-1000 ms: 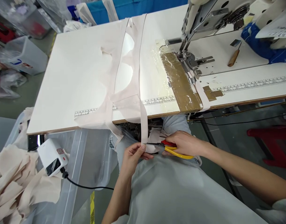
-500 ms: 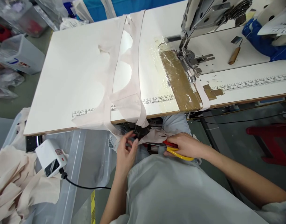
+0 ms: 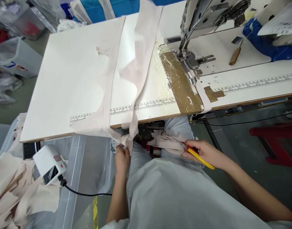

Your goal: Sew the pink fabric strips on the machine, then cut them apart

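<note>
My left hand (image 3: 122, 159) is closed on the end of a pale pink fabric strip (image 3: 133, 122), just below the table's front edge. The strip runs up across the table, and a second pale piece (image 3: 107, 86) with curved cut-outs lies to its left. In my right hand (image 3: 203, 153) are scissors (image 3: 194, 154) with red and yellow handles, held over my lap. Their blades point left, above pale fabric scraps (image 3: 166, 141) lying on my legs. Whether the blades touch the scraps, I cannot tell.
A sewing machine (image 3: 195, 60) stands at the table's right, with a wooden-handled awl (image 3: 235, 55) beside it. Printed rulers run along the white table (image 3: 57, 79). At left, a clear bin (image 3: 73, 178) holds fabric pieces and a white corded device (image 3: 50, 163). A red stool (image 3: 274, 143) stands right.
My left hand has taken hold of the fabric strip and pulled its end down and left, shifting the piece on the table. My right hand has moved right with the scissors, off the scraps' left end.
</note>
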The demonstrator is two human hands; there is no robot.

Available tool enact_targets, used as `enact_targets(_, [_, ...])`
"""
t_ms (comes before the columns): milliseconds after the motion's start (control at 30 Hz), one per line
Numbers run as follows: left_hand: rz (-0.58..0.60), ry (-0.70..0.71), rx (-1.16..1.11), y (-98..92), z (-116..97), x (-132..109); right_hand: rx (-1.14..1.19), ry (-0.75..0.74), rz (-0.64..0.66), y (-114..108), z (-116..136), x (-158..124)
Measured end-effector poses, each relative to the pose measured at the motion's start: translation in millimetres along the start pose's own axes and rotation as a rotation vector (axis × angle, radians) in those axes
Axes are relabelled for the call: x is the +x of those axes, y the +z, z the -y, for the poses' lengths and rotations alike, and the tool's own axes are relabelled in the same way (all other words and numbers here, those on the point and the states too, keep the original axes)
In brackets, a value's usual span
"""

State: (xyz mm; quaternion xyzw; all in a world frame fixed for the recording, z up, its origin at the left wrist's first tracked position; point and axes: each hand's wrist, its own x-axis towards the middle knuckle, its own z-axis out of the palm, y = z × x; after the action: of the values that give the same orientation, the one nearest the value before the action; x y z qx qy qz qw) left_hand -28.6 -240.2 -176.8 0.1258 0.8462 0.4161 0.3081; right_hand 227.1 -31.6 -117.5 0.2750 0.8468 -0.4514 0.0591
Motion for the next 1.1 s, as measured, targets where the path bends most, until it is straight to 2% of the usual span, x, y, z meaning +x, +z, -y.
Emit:
enact_targets(67, [0.030,0.021,-0.007,-0.6,-1.1,-17.1,0.024,0.023,-0.006,1.9,-1.9,2.8])
enact_targets(100, [0.102,0.043,-0.052,1.5,-8.1,-27.6,0.039,0.032,0.001,3.1,-0.7,4.7])
enact_targets(200, [0.518,0.127,-0.286,13.4,-42.7,-53.1,0.085,0.026,0.037,5.0,8.5,9.8])
enact_targets(233, [0.618,0.153,-0.322,17.2,-54.7,-57.3,0.099,0.017,0.052,4.9,12.2,10.5])
enact_targets(267, [0.654,0.186,-0.309,20.3,-65.3,-59.2,0.113,0.006,0.069,4.4,15.6,10.6])
enact_targets(300, [0.625,0.236,-0.253,22.4,-74.0,-59.0,0.127,-0.006,0.085,3.6,18.4,10.3])
enact_targets(400, [0.358,0.429,-0.042,23.7,-88.1,-52.6,0.146,-0.041,0.150,0.5,22.9,8.5])
enact_targets(467, [0.283,0.469,-0.033,22.2,-89.7,-48.5,0.126,-0.051,0.191,-1.4,23.9,8.4])
enact_targets(533, [0.379,0.339,-0.111,20.5,-88.1,-46.9,0.105,-0.055,0.226,-2.9,24.5,10.4])
enact_targets(633, [0.584,0.038,-0.278,19.2,-83.8,-47.4,0.075,-0.074,0.275,-4.5,24.9,17.7])
enact_targets(700, [0.627,-0.065,-0.369,18.9,-81.0,-47.9,0.052,-0.090,0.320,-5.2,24.5,24.4])
enact_targets(900, [0.613,-0.132,-0.486,14.9,-72.8,-46.6,0.065,-0.095,0.522,-6.5,24.7,38.8])
enact_targets(1000, [0.613,-0.131,-0.499,13.3,-70.0,-45.7,0.087,-0.085,0.552,-6.2,26.5,39.9])
enact_targets(1100, [0.605,-0.113,-0.499,13.8,-68.8,-45.8,0.038,-0.075,0.526,-5.4,28.5,37.9])
